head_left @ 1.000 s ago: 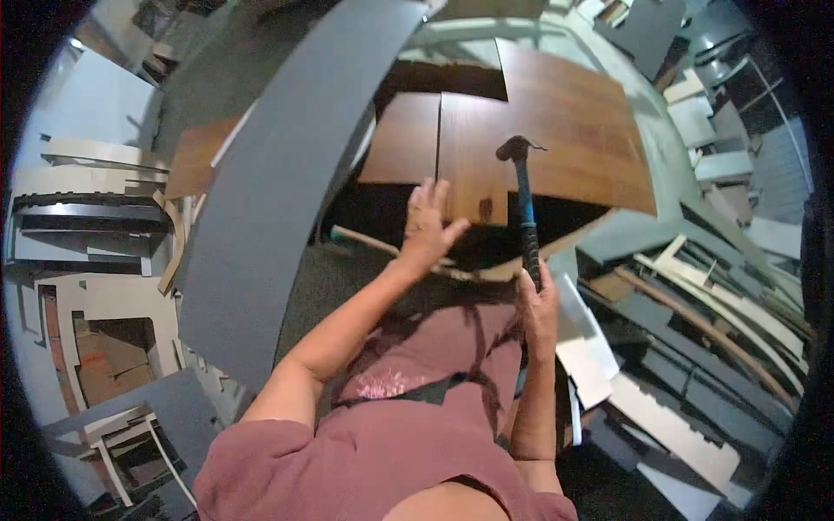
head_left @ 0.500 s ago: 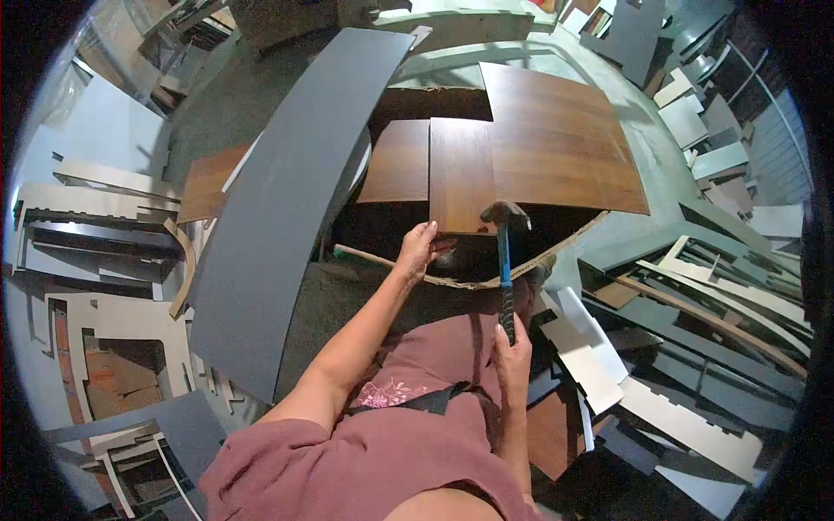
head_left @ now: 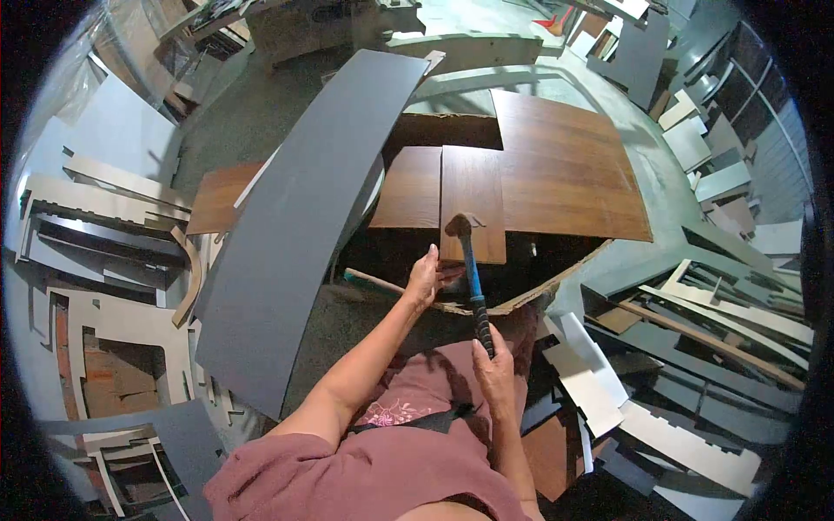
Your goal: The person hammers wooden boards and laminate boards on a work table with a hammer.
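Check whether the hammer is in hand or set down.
In hand: the right hand is closed around the black grip of the hammer.

You are in a workshop or scrap-wood store: cut boards [head_left: 295, 208], notched pale offcuts [head_left: 695, 434] and stacked panel pieces [head_left: 104, 234] crowd the bare, hard floor [head_left: 226, 113] around you.

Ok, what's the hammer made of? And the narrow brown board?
The hammer: dull, dark claw head, probably metal; blue shaft, perhaps painted; ridged black grip, maybe rubber. The narrow brown board: seems wood or laminate, by its grain lines and soft shine.
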